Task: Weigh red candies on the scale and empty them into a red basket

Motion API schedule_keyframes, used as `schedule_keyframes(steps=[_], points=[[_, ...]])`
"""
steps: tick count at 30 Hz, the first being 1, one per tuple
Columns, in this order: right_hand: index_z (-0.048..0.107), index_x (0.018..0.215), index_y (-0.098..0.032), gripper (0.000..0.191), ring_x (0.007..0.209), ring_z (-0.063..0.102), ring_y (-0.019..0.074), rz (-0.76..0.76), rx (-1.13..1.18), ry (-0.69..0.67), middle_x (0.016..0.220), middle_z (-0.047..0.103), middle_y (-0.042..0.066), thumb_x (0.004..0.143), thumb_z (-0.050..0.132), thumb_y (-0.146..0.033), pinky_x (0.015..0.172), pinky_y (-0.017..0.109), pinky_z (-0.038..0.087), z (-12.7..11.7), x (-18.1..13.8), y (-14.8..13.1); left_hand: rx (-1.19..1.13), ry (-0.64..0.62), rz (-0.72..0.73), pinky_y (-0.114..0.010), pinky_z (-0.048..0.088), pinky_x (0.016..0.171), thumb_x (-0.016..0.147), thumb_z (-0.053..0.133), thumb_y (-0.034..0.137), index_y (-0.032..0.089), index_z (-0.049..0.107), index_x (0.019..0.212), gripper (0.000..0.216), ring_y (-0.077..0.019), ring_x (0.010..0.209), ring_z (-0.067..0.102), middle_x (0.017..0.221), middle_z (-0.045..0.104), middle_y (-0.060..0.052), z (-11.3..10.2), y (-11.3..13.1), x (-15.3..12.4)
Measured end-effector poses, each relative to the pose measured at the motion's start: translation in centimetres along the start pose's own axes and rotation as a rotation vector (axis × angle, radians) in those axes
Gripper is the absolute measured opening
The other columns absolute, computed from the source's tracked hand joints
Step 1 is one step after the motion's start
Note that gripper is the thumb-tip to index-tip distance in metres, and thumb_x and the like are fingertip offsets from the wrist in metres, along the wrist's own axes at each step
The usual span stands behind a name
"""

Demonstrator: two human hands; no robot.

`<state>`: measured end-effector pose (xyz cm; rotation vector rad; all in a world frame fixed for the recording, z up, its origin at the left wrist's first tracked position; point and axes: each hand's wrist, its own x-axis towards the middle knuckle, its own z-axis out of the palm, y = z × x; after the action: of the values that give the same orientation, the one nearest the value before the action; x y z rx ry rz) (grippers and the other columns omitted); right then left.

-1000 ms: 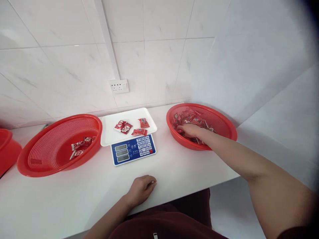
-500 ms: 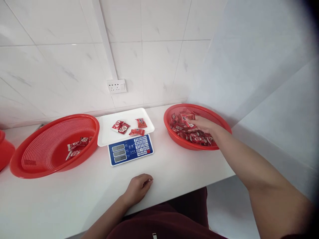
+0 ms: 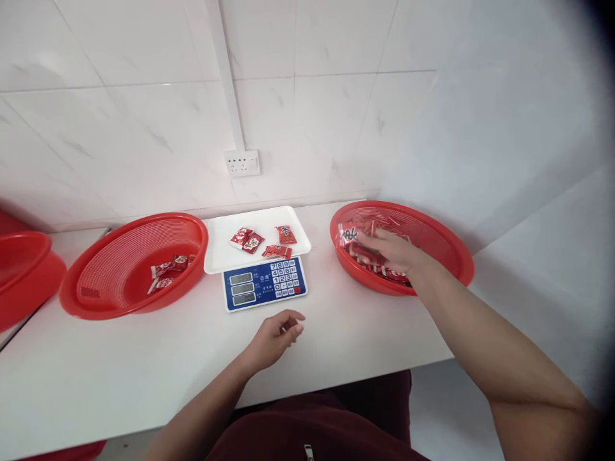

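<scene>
My right hand (image 3: pixel 388 248) is over the right-hand red basket (image 3: pixel 446 246), closed on a small red-and-clear candy packet (image 3: pixel 348 235) with dark lettering. Several more red packets (image 3: pixel 394 274) lie under it, partly hidden by the hand. Just in front of the digital scale (image 3: pixel 263 285), my left hand (image 3: pixel 275 338) hovers or rests by the white table; its fingers are loosely curled and apart, with nothing in them. On the scale's white tray (image 3: pixel 223 256) lie several small red packets (image 3: pixel 253 241), two of them touching at the left.
Left of the scale stands another red basket (image 3: pixel 91 291), tilted, with several red packets (image 3: pixel 166 272) at its right side. More red containers (image 3: pixel 29 275) are at the far left edge. A wall socket (image 3: pixel 242 163) sits behind the scale on the tiled wall (image 3: pixel 331 128).
My right hand has lifted slightly and turned, with a packet now showing at its fingertips toward the basket's left rim. The left hand has risen and its fingers have opened. The view has shifted left.
</scene>
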<state>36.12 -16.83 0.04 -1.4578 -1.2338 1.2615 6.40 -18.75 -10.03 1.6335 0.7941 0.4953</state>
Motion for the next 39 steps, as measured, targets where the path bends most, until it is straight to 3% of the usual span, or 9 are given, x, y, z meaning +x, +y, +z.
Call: schedule_keyframes(steps=[3,5,7,13,18,22,29,34,39], points=[[0.061,0.081,-0.016,0.034,0.048,0.049,0.0078,-0.022,-0.135,-0.299,0.067,0.061,0.003,0.078,0.055,-0.049,0.040,0.019,0.037,4.3,-1.1,0.3,-0.225,0.040,0.071,-0.027,0.048,0.062,0.081,0.051,0.044,0.019,0.046,0.114,0.042,-0.0141,0.074,0.055,0.085,0.054,-0.005,-0.1,1.8,0.4],[0.060,0.099,-0.017,0.037,0.049,0.050,0.0078,-0.035,-0.212,-0.489,0.072,0.061,0.002,0.079,0.053,-0.048,0.037,0.018,0.034,7.1,-1.7,0.8,-0.334,0.047,0.100,-0.029,0.049,0.065,0.080,0.052,0.045,0.020,0.039,0.121,0.050,-0.0157,0.080,0.056,0.091,0.054,-0.006,-0.1,2.5,0.4],[0.050,0.120,-0.022,0.045,0.052,0.051,0.0075,-0.068,-0.209,-0.575,0.077,0.060,0.001,0.080,0.053,-0.045,0.039,0.017,0.037,9.5,-2.2,1.6,-0.371,0.055,0.098,-0.028,0.048,0.064,0.079,0.054,0.046,0.020,0.037,0.123,0.053,-0.0162,0.081,0.056,0.093,0.055,-0.007,-0.1,2.7,0.3],[0.028,0.137,-0.026,0.060,0.057,0.050,0.0082,-0.038,-0.070,-0.537,0.079,0.058,0.001,0.084,0.048,-0.044,0.042,0.018,0.039,13.3,-3.2,4.1,-0.325,0.186,-0.024,-0.024,0.043,0.057,0.078,0.055,0.048,0.013,0.056,0.087,0.036,-0.0116,0.062,0.051,0.070,0.056,-0.002,-0.4,1.2,-0.7],[0.037,0.132,-0.025,0.051,0.076,0.054,0.0131,-0.045,-0.027,-0.623,0.093,0.059,0.005,0.085,0.046,-0.043,0.054,0.022,0.046,13.9,-3.9,5.6,-0.288,0.181,-0.036,-0.023,0.040,0.056,0.077,0.057,0.045,0.014,0.055,0.077,0.032,-0.0092,0.056,0.047,0.065,0.055,0.000,-0.2,0.1,-1.7],[0.044,0.126,-0.022,0.049,0.064,0.053,0.0114,-0.046,-0.032,-0.527,0.085,0.059,0.004,0.083,0.048,-0.045,0.050,0.023,0.044,14.1,-4.1,6.2,-0.266,0.227,-0.043,-0.022,0.038,0.052,0.078,0.056,0.045,0.015,0.052,0.071,0.031,-0.0081,0.052,0.045,0.061,0.053,0.001,0.1,0.1,-1.8],[0.055,0.106,-0.017,0.038,0.049,0.045,0.0080,-0.065,-0.042,-0.422,0.064,0.053,-0.001,0.084,0.046,-0.047,0.043,0.020,0.037,13.9,-4.0,6.3,-0.337,0.235,-0.067,-0.023,0.040,0.054,0.076,0.058,0.045,0.014,0.052,0.074,0.031,-0.0087,0.054,0.047,0.064,0.055,0.001,-0.3,0.5,-1.5],[0.061,0.099,-0.017,0.037,0.044,0.038,0.0064,-0.057,-0.107,-0.372,0.059,0.049,-0.003,0.083,0.046,-0.047,0.038,0.019,0.032,13.8,-4.1,6.4,-0.322,0.166,-0.073,-0.025,0.044,0.060,0.075,0.061,0.042,0.013,0.057,0.084,0.031,-0.0120,0.067,0.050,0.074,0.055,-0.002,-0.5,0.5,-1.6],[0.065,0.085,-0.018,0.033,0.052,0.047,0.0092,-0.165,-0.185,-0.289,0.066,0.056,0.001,0.084,0.046,-0.045,0.049,0.022,0.039,14.3,-4.5,6.1,-0.415,0.176,-0.092,-0.025,0.042,0.064,0.064,0.072,0.035,0.014,0.057,0.083,0.033,-0.0108,0.067,0.051,0.075,0.056,0.000,-0.4,0.8,-1.4]])
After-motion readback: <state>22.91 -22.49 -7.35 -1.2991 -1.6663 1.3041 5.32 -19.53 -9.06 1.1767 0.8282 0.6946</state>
